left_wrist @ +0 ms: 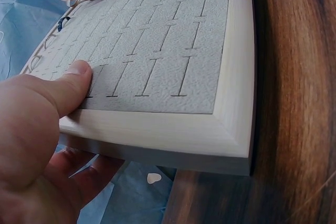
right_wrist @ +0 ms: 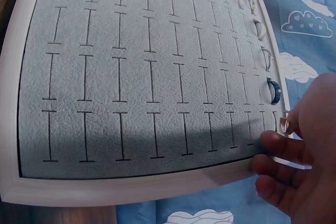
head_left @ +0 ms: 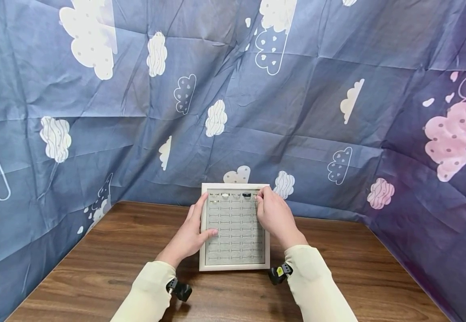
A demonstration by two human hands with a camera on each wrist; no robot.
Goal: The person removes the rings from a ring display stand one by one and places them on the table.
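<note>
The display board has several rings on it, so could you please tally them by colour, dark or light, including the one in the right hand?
Dark ring: 1
Light rings on the board, not held: 4
Light ring pinched by the right hand: 1
Total: 6
</note>
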